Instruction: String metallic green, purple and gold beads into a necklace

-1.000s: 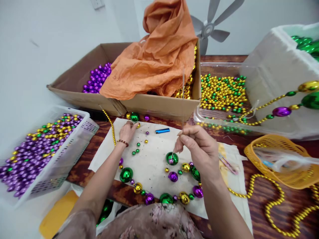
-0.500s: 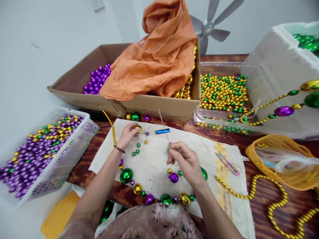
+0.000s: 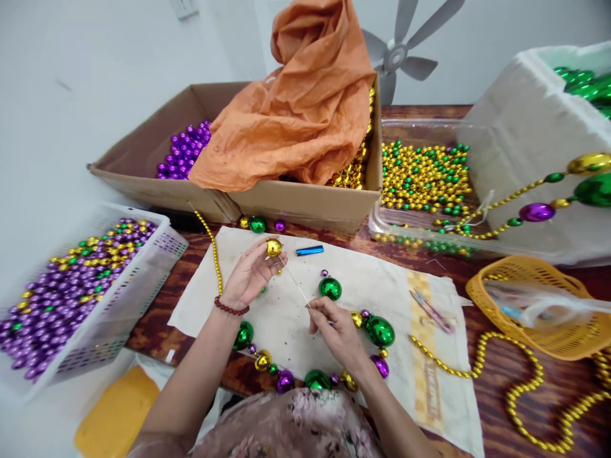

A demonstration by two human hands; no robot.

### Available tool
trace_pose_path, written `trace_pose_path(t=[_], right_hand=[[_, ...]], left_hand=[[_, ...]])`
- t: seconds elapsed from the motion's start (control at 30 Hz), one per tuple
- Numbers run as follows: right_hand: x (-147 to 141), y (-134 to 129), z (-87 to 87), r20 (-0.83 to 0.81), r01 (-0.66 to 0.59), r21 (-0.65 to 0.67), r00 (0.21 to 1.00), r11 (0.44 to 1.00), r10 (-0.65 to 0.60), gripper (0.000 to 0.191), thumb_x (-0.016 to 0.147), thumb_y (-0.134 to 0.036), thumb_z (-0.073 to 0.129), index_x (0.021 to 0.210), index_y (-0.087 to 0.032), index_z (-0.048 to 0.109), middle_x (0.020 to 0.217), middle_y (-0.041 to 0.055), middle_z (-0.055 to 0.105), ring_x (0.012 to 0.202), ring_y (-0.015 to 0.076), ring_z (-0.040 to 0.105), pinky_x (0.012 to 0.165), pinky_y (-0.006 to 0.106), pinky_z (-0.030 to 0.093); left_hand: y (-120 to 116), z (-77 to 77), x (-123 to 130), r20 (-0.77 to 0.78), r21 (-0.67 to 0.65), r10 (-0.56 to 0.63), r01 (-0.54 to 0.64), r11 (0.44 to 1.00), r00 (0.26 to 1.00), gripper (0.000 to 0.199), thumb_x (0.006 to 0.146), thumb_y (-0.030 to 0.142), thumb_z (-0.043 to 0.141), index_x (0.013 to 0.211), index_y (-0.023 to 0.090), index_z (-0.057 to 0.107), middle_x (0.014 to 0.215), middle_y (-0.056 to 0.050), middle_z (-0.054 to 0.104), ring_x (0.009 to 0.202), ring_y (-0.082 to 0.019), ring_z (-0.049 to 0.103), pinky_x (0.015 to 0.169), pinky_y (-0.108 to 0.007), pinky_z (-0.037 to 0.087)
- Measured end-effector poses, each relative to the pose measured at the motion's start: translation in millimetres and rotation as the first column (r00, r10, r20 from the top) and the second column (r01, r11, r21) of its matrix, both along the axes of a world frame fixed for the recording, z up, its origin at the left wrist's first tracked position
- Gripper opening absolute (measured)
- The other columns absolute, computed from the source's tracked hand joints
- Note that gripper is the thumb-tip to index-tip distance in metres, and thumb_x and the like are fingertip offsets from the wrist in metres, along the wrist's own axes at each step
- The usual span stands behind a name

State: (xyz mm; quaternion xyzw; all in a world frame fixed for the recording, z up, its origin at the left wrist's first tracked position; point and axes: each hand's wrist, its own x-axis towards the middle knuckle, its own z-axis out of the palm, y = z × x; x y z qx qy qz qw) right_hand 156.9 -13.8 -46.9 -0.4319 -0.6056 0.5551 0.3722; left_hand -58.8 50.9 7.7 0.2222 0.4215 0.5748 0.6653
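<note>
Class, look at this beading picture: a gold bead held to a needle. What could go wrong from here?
1. The left hand pinches the gold bead only at the fingertips; it might slip and roll off the cloth.
2. The needle in the right hand points toward the left fingers and could prick them.

The bead (image 3: 273, 247) at my left hand (image 3: 248, 277) is shiny gold; a dark red beaded bracelet (image 3: 231, 310) rings that wrist. The strand (image 3: 315, 356) by my right hand (image 3: 334, 327) runs green, gold and purple over a cream cloth (image 3: 296, 305). The white basket (image 3: 143, 267) holds mostly purple beads. An orange cloth (image 3: 305, 108) drapes the brown box (image 3: 296, 200), and the lighter (image 3: 310, 250) is blue.
</note>
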Motion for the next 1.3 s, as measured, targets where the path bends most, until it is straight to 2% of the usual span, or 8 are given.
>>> trace_pose_path(t=[0.73, 0.83, 0.93, 1.03, 1.07, 1.17, 1.23, 1.3], right_hand=[[-17, 9, -0.5, 0.013, 0.022, 0.041, 1.000, 0.999, -0.023, 0.013, 0.097, -0.026, 0.047, 0.094, -0.021, 0.058, 0.059, -0.0039, 0.062, 0.054, 0.0122, 0.058, 0.059, 0.023, 0.044], [-24, 14, -0.3, -0.010, 0.036, 0.067, 0.999, 0.997, -0.035, 0.014, 0.097, -0.027, 0.047, 0.094, -0.020, 0.059, 0.059, -0.0042, 0.060, 0.054, 0.0118, 0.058, 0.059, 0.023, 0.044], [-28, 20, 1.1, -0.088, 0.069, 0.049, 0.994, 0.996, -0.065, 0.014, 0.097, -0.029, 0.047, 0.095, -0.020, 0.059, 0.060, -0.0042, 0.059, 0.054, 0.0117, 0.058, 0.057, 0.022, 0.046], [-26, 23, 2.0, -0.160, 0.109, -0.010, 0.981, 0.994, -0.109, 0.014, 0.096, -0.031, 0.049, 0.094, -0.020, 0.058, 0.060, -0.0044, 0.058, 0.052, 0.0113, 0.058, 0.054, 0.022, 0.048], [-24, 23, 1.6, -0.169, 0.115, -0.028, 0.978, 0.993, -0.118, 0.014, 0.095, -0.031, 0.050, 0.094, -0.020, 0.058, 0.060, -0.0045, 0.058, 0.052, 0.0112, 0.058, 0.053, 0.021, 0.048], [-18, 20, -2.5, -0.167, 0.110, -0.068, 0.979, 0.992, -0.120, 0.014, 0.094, -0.032, 0.051, 0.092, -0.021, 0.058, 0.060, -0.0047, 0.058, 0.051, 0.0112, 0.058, 0.053, 0.021, 0.048], [-17, 17, -6.5, -0.155, 0.089, -0.088, 0.983, 0.992, -0.102, 0.014, 0.094, -0.033, 0.052, 0.091, -0.021, 0.059, 0.059, -0.0047, 0.059, 0.051, 0.0113, 0.058, 0.053, 0.021, 0.049], [-17, 14, -10.1, -0.143, 0.072, -0.098, 0.986, 0.993, -0.085, 0.015, 0.094, -0.033, 0.052, 0.091, -0.021, 0.059, 0.058, -0.0046, 0.058, 0.052, 0.0113, 0.058, 0.053, 0.021, 0.049]], left_hand=[[-17, 6.9, 13, -0.056, 0.028, -0.054, 0.055, 0.998, 0.997, 0.033, 0.083, 0.024, 0.075, 0.116, 0.022, 0.072, 0.104, -0.005, 0.073, 0.092, -0.017, 0.070, 0.092, -0.037, 0.056], [-24, 4.8, 17, -0.126, 0.032, -0.124, 0.129, 0.991, 0.984, 0.035, 0.083, 0.027, 0.075, 0.118, 0.022, 0.072, 0.109, -0.006, 0.073, 0.096, -0.019, 0.070, 0.095, -0.039, 0.055], [-21, -4.6, 6, -0.336, 0.050, -0.165, 0.192, 0.980, 0.927, 0.040, 0.085, 0.035, 0.073, 0.122, 0.021, 0.070, 0.119, -0.009, 0.071, 0.106, -0.024, 0.068, 0.096, -0.041, 0.053], [-12, -21.7, -22, -0.704, 0.116, 0.018, 0.090, 0.989, 0.710, 0.039, 0.087, 0.040, 0.067, 0.120, 0.020, 0.069, 0.121, -0.010, 0.069, 0.109, -0.025, 0.066, 0.098, -0.041, 0.050], [-9, -28.2, -32, -0.818, 0.128, 0.060, 0.079, 0.989, 0.572, 0.033, 0.087, 0.038, 0.065, 0.114, 0.018, 0.070, 0.116, -0.010, 0.070, 0.106, -0.025, 0.065, 0.098, -0.042, 0.049], [-9, -46.8, -55, -0.986, -0.002, -0.040, 0.228, 0.974, 0.162, 0.019, 0.086, 0.027, 0.059, 0.097, 0.017, 0.071, 0.099, -0.010, 0.069, 0.095, -0.025, 0.063, 0.096, -0.044, 0.048], [-14, -56.6, -60, -0.995, -0.092, -0.103, 0.316, 0.944, 0.018, 0.018, 0.086, 0.024, 0.058, 0.098, 0.017, 0.069, 0.098, -0.010, 0.066, 0.095, -0.026, 0.062, 0.095, -0.045, 0.048], [-17, -63.7, -59, -0.992, -0.125, -0.117, 0.361, 0.924, -0.046, 0.019, 0.084, 0.021, 0.058, 0.100, 0.017, 0.067, 0.100, -0.010, 0.064, 0.096, -0.026, 0.061, 0.094, -0.044, 0.048]])
